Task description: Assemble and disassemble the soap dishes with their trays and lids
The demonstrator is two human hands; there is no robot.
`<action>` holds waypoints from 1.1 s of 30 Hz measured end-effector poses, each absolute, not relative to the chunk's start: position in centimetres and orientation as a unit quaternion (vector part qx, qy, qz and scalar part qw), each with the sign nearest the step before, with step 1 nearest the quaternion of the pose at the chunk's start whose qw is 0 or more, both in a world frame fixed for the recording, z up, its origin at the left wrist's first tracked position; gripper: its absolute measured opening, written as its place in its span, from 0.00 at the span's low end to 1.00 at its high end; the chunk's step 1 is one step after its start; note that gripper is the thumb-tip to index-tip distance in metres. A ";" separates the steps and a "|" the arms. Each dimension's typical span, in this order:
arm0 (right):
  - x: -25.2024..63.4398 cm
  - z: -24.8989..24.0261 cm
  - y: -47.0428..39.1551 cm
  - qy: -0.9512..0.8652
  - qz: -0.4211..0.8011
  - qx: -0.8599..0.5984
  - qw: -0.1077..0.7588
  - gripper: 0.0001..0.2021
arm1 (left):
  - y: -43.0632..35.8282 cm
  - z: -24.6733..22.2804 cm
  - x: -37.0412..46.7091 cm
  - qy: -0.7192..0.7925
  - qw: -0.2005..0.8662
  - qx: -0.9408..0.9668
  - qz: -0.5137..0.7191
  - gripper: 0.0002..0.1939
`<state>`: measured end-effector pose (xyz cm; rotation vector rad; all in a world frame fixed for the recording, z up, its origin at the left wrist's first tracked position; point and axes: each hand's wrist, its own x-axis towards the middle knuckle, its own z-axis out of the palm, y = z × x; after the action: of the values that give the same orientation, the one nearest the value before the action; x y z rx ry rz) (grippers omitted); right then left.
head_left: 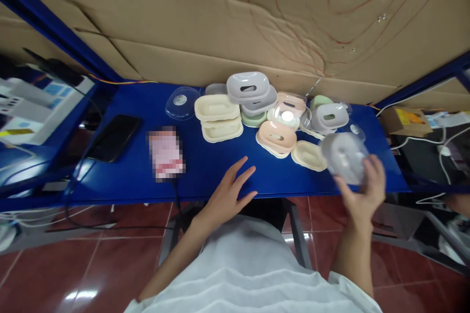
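Observation:
My right hand grips a grey container with a clear cover, blurred, over the right part of the blue table. My left hand hovers at the table's front edge with its fingers apart, holding nothing. Beyond it are stacked cream trays, grey slotted trays and a peach slotted tray. A single cream tray lies just left of the held container. Behind that, a grey slotted piece rests among clear lids.
The blue table also bears a clear lid, a black phone and a pixelated pink item. Cardboard stands behind. A cable hangs over the front edge; a small cardboard box is at right.

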<state>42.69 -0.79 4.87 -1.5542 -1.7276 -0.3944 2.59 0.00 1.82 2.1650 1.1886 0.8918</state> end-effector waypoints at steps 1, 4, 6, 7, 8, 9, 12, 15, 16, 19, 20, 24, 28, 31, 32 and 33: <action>45.6 4.5 -0.9 -0.630 -0.204 -0.647 0.377 0.41 | 0.5 2.0 3.2 0.437 0.242 0.810 0.308 0.36; 53.0 2.1 -0.5 -0.508 -0.247 -0.742 0.362 0.45 | 2.4 2.6 5.0 0.428 0.182 0.845 0.266 0.29; 55.9 0.2 0.0 -0.462 -0.226 -0.782 0.352 0.49 | 3.6 2.9 6.3 0.420 0.141 0.862 0.246 0.24; 56.6 -0.6 0.3 -0.456 -0.204 -0.794 0.345 0.51 | 4.2 2.9 6.9 0.417 0.124 0.869 0.236 0.23; 56.9 -1.2 0.5 -0.460 -0.179 -0.802 0.335 0.53 | 4.6 3.0 7.5 0.416 0.109 0.874 0.226 0.23; 56.7 -1.5 0.6 -0.468 -0.156 -0.808 0.323 0.54 | 5.0 3.0 8.0 0.416 0.097 0.878 0.215 0.24; 53.6 -0.9 1.0 -0.496 -0.156 -0.798 0.305 0.52 | 5.5 2.9 9.2 0.419 0.072 0.886 0.186 0.27; 47.4 1.0 1.7 -0.579 -0.200 -0.713 0.342 0.36 | 5.5 2.6 9.8 0.426 0.057 0.888 0.165 0.28; 44.8 1.5 2.2 -0.630 -0.183 -0.669 0.350 0.31 | 5.5 2.4 10.0 0.429 0.054 0.887 0.160 0.28; 37.5 2.5 4.2 -0.763 -0.086 -0.574 0.285 0.26 | 5.6 2.0 10.2 0.435 0.054 0.885 0.156 0.29; 35.6 2.7 5.0 -0.787 -0.063 -0.554 0.265 0.26 | 5.7 2.0 10.2 0.438 0.056 0.883 0.158 0.29; 31.9 2.5 7.8 -0.822 0.006 -0.508 0.258 0.19 | 6.0 1.9 10.0 0.452 0.054 0.874 0.170 0.27; 31.6 2.6 7.8 -0.814 0.052 -0.464 0.346 0.12 | 4.8 1.9 9.0 0.474 0.026 0.860 0.189 0.09; 30.9 3.1 6.3 -0.802 0.069 -0.446 0.391 0.12 | 2.7 1.5 7.3 0.475 0.029 0.854 0.210 0.08; 30.5 3.2 5.7 -0.808 0.073 -0.438 0.388 0.13 | 2.0 1.4 6.6 0.475 0.031 0.851 0.221 0.10; 30.0 3.4 5.2 -0.819 0.077 -0.427 0.375 0.13 | 1.3 1.3 5.7 0.477 0.030 0.847 0.233 0.13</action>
<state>30.00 5.16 3.38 -1.0933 -2.0963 0.1975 5.74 1.28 1.26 2.6100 1.4711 0.7181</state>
